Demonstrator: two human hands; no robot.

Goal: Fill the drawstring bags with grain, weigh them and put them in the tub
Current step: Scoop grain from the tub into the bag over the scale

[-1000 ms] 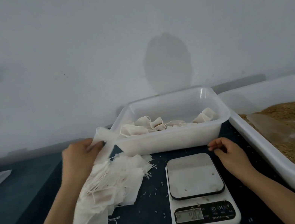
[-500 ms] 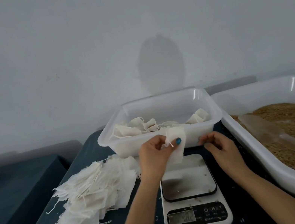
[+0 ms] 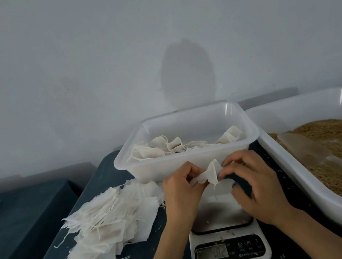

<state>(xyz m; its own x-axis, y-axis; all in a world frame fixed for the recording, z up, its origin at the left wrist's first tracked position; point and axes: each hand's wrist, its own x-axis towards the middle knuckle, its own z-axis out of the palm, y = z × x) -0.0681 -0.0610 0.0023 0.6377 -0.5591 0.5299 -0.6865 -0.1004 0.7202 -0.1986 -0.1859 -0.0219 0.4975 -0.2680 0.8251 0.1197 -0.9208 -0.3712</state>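
Above the scale [image 3: 230, 249], one bag [image 3: 211, 173] now sits between both hands: the left hand [image 3: 182, 192] has brought it over from the pile [image 3: 111, 226], and the right hand [image 3: 257, 185] has joined in. Each grip pinches an edge of it (ready to pull it open, I think). It looks empty, so filling comes next. The hands hide its mouth, and the scale's numbers are too blurry to read.

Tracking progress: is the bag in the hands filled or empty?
Empty: the drawstring bag looks flat and limp, pinched between left hand and right hand.
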